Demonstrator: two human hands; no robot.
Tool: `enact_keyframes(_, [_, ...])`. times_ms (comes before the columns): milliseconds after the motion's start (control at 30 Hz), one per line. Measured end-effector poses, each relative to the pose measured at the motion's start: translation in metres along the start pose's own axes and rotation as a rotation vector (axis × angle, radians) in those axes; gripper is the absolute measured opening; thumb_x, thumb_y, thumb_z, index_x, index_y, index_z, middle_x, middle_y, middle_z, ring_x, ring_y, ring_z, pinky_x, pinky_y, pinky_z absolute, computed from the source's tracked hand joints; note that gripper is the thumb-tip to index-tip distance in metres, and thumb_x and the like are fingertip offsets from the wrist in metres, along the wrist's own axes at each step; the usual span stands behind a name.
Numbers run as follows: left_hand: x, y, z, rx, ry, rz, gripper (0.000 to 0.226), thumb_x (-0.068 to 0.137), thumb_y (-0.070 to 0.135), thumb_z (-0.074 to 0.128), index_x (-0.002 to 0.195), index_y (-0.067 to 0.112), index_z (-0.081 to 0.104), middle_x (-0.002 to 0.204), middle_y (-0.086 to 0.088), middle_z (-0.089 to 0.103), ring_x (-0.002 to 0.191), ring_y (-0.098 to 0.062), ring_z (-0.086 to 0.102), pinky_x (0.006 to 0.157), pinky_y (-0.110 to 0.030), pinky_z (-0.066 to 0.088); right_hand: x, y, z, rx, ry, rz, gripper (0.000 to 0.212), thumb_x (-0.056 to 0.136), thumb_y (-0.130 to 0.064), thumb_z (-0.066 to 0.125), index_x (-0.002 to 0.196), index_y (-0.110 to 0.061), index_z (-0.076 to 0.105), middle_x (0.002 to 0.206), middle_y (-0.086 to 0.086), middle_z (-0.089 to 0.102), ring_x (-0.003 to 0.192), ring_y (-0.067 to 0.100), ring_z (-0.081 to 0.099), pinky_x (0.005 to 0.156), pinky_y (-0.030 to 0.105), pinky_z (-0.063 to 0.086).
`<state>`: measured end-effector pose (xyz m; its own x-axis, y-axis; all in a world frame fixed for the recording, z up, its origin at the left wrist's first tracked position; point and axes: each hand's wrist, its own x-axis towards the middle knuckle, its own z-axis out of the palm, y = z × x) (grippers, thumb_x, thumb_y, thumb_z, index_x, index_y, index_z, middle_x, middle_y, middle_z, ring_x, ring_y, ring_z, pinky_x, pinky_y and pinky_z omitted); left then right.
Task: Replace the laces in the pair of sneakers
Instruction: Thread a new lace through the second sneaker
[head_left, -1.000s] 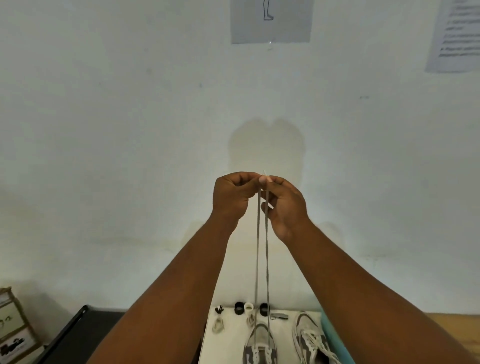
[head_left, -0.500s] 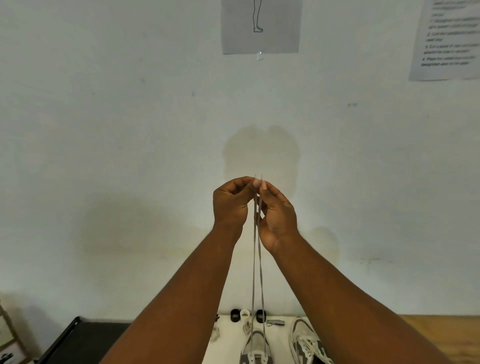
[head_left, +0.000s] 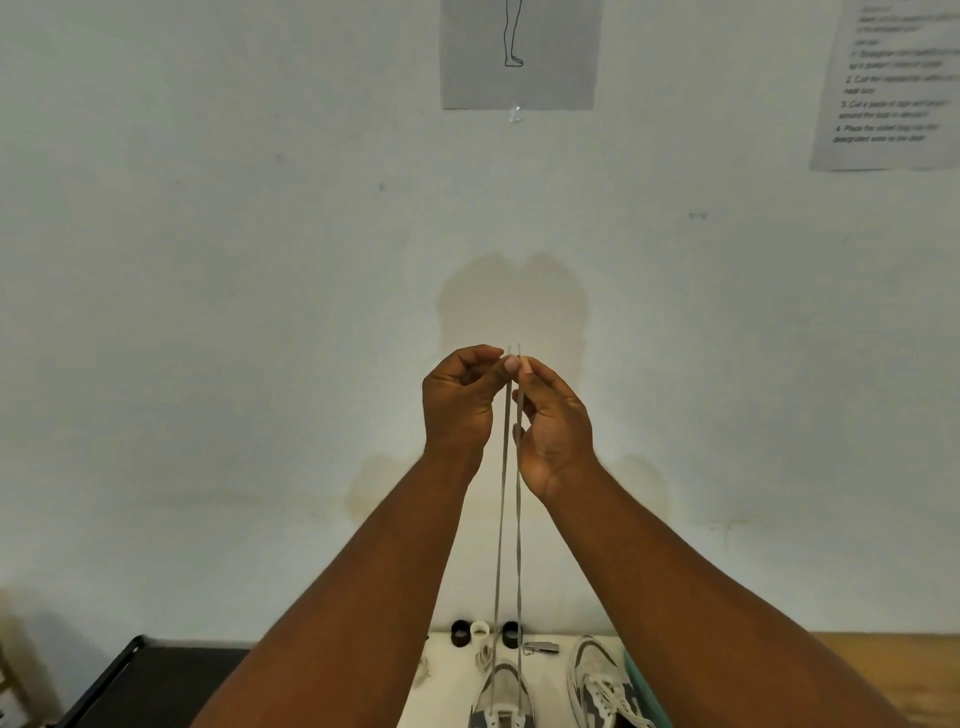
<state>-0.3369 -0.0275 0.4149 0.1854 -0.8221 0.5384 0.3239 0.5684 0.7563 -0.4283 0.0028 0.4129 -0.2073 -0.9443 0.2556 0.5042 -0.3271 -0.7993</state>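
Observation:
Both ends of a grey lace (head_left: 509, 519) are held up high in front of the wall, side by side. My left hand (head_left: 460, 402) pinches the left end between thumb and fingers. My right hand (head_left: 553, 423) pinches the right end. The two strands run straight down, taut, to a grey and white sneaker (head_left: 501, 699) at the bottom edge. A second sneaker (head_left: 602, 686), laced in white, lies to its right on a white surface (head_left: 452, 691).
Two black rings and a white one (head_left: 480, 631) stand at the back of the white surface, with a small metal item (head_left: 540, 648) beside them. A black tray (head_left: 150, 680) sits at the left, a wooden tabletop (head_left: 883, 660) at the right. Paper sheets (head_left: 519, 52) hang on the wall.
The view has tilted up a little, so the sneakers sit lower in frame. My hands have stayed together at the lace ends, whose two tips now show evenly above my fingers.

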Motion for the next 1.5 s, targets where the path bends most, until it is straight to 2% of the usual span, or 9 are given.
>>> enact_keyframes(133, [-0.002,0.002,-0.002,-0.025,-0.026,-0.014,0.014,0.085,0.0,0.078,0.092,0.01,0.072,0.084,-0.005,0.075,0.083,-0.021,0.074,0.082,-0.032,0.06,-0.001,0.0,0.002,0.041,-0.008,0.017,0.01,0.093,-0.018,0.071,0.102,-0.018,0.076,0.102,-0.002,0.078,0.092,0.008,0.072,0.092,0.035,0.055])
enact_keyframes(200, [-0.003,0.001,-0.003,-0.025,-0.046,-0.04,0.012,0.09,0.001,0.075,0.094,0.012,0.071,0.084,-0.006,0.071,0.078,-0.021,0.071,0.076,-0.034,0.06,0.002,0.002,-0.001,0.048,-0.019,0.032,0.006,0.095,-0.017,0.069,0.099,-0.018,0.073,0.097,0.002,0.075,0.091,0.014,0.071,0.081,0.034,0.056])
enact_keyframes(333, [-0.007,-0.025,-0.027,0.12,-0.111,-0.06,0.015,0.101,0.012,0.065,0.112,0.02,0.068,0.084,-0.003,0.058,0.054,-0.013,0.049,0.05,-0.025,0.045,0.008,0.02,-0.031,0.07,-0.017,0.079,0.014,0.102,-0.013,0.055,0.09,-0.019,0.06,0.074,0.001,0.06,0.059,0.014,0.052,0.059,0.027,0.039])
enact_keyframes(500, [-0.045,-0.102,-0.081,0.526,-0.151,-0.087,0.012,0.095,0.018,0.072,0.105,0.022,0.075,0.083,0.015,0.065,0.078,-0.003,0.059,0.069,-0.023,0.045,0.002,0.083,-0.101,-0.204,-0.002,0.144,0.018,0.1,-0.009,0.055,0.085,-0.016,0.061,0.07,0.004,0.055,0.046,0.013,0.027,0.049,0.025,0.018])
enact_keyframes(700, [-0.131,-0.216,-0.147,0.653,-0.132,-0.338,0.013,0.092,0.008,0.075,0.101,0.017,0.076,0.078,0.007,0.065,0.059,0.002,0.051,0.06,-0.012,0.041,-0.021,0.189,-0.185,-0.474,0.032,0.261,0.018,0.096,-0.004,0.062,0.081,-0.014,0.064,0.063,0.003,0.055,0.044,0.01,0.034,0.043,0.021,0.028])
enact_keyframes(933, [-0.224,-0.329,-0.202,0.723,-0.025,-0.662,0.017,0.09,0.023,0.079,0.097,0.038,0.074,0.075,0.019,0.069,0.072,-0.003,0.063,0.074,-0.028,0.05,-0.07,0.292,-0.268,-0.711,0.103,0.415,0.011,0.094,-0.013,0.069,0.085,-0.018,0.071,0.071,-0.005,0.07,0.06,0.004,0.06,0.059,0.022,0.049])
enact_keyframes(1100, [-0.262,-0.343,-0.197,1.013,-0.101,-0.583,0.039,0.086,0.04,0.08,0.123,0.034,0.069,0.122,0.02,0.06,0.12,-0.003,0.052,0.103,-0.023,0.039,-0.094,0.337,-0.294,-0.83,0.068,0.41,0.01,0.09,-0.012,0.074,0.087,-0.021,0.076,0.083,-0.006,0.075,0.077,0.005,0.069,0.073,0.022,0.056])
enact_keyframes(1300, [-0.268,-0.332,-0.187,1.045,-0.321,-0.584,0.05,0.077,0.06,0.07,0.121,0.039,0.059,0.111,0.018,0.053,0.1,0.003,0.056,0.081,-0.016,0.049,-0.101,0.36,-0.306,-0.907,-0.062,0.397,0.019,0.085,-0.006,0.076,0.084,-0.025,0.076,0.084,-0.008,0.074,0.079,0.011,0.069,0.072,0.025,0.056])
enact_keyframes(1500, [-0.254,-0.325,-0.19,1.171,-0.44,-0.653,0.06,0.07,0.063,0.08,0.116,0.04,0.049,0.097,0.021,0.052,0.084,0.004,0.054,0.067,-0.013,0.042,-0.092,0.366,-0.314,-0.922,-0.073,0.396,0.014,0.088,-0.009,0.075,0.083,-0.021,0.075,0.08,-0.005,0.072,0.071,0.012,0.068,0.067,0.027,0.057])
